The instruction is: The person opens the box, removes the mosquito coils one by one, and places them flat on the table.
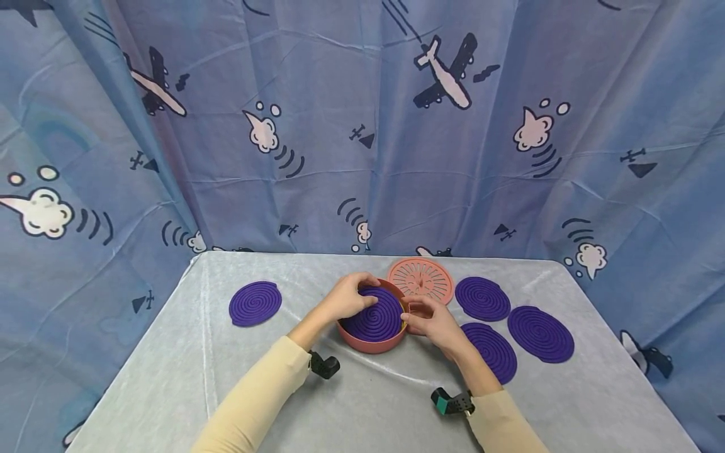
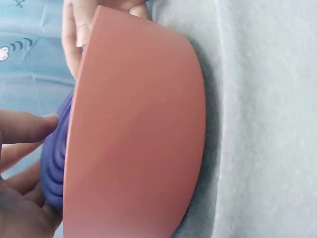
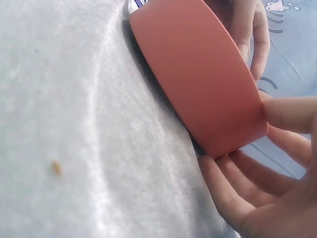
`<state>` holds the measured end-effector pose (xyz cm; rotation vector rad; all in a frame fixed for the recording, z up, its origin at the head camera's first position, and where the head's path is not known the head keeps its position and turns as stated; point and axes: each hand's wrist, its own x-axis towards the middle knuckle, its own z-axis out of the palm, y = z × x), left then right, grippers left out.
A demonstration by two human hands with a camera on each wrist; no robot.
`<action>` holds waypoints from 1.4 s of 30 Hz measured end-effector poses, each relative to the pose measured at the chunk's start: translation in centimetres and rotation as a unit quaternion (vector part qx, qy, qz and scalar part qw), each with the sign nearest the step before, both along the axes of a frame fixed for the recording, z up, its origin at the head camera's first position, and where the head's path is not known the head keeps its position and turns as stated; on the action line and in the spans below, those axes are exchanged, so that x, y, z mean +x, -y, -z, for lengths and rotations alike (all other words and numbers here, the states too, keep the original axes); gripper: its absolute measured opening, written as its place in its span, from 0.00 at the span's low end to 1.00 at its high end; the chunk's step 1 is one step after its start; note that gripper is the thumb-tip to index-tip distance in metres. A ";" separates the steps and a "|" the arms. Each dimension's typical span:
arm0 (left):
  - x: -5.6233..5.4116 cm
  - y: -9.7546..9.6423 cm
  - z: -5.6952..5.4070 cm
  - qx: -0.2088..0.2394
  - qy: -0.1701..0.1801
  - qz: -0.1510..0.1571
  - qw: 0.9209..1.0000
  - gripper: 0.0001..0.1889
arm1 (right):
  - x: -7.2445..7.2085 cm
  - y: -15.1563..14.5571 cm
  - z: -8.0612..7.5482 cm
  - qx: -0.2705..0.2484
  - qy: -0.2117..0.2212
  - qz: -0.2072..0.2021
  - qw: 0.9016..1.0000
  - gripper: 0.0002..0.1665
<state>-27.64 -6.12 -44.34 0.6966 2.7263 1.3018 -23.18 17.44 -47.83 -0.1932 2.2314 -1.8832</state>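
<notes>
A purple mosquito coil (image 1: 375, 316) lies tilted in the mouth of a round coral-coloured holder (image 1: 370, 346). My left hand (image 1: 347, 297) pinches that coil at its upper left edge, thumb on its top face. In the left wrist view the coil (image 2: 55, 153) stands partly above the holder's rim, between the left thumb and fingers. On the opposite side, my right hand (image 1: 433, 324) grips the holder's wall. The right wrist view has its thumb at the rim of the holder (image 3: 198, 74) and its other fingers along the lower edge. A sliver of yellow shows inside the rim; the holder's floor is hidden.
A coral slotted lid (image 1: 421, 280) lies just behind the holder. To the right are three more purple coils, one (image 1: 483, 299) near the lid, another (image 1: 540, 334) farthest right, and one (image 1: 494, 352) beside the right forearm. A single coil (image 1: 255, 304) lies at the left.
</notes>
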 end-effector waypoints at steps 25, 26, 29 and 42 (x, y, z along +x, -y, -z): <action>0.6 0.5 -0.5 0.034 0.001 0.004 0.999 0.19 | 0.1 -0.1 -0.1 -0.003 -0.004 -0.001 1.000 0.29; 0.7 0.6 -0.8 0.037 0.000 -0.001 0.999 0.19 | 0.1 -0.1 -0.1 -0.003 -0.003 -0.001 1.000 0.30; 0.9 0.8 -1.7 0.045 -0.001 -0.011 0.999 0.19 | 0.0 -0.1 -0.1 -0.001 -0.001 0.004 1.000 0.30; 1.5 3.2 -4.5 0.046 -0.029 -0.026 0.998 0.21 | -0.1 -0.2 0.1 -0.009 -0.002 -0.007 1.000 0.30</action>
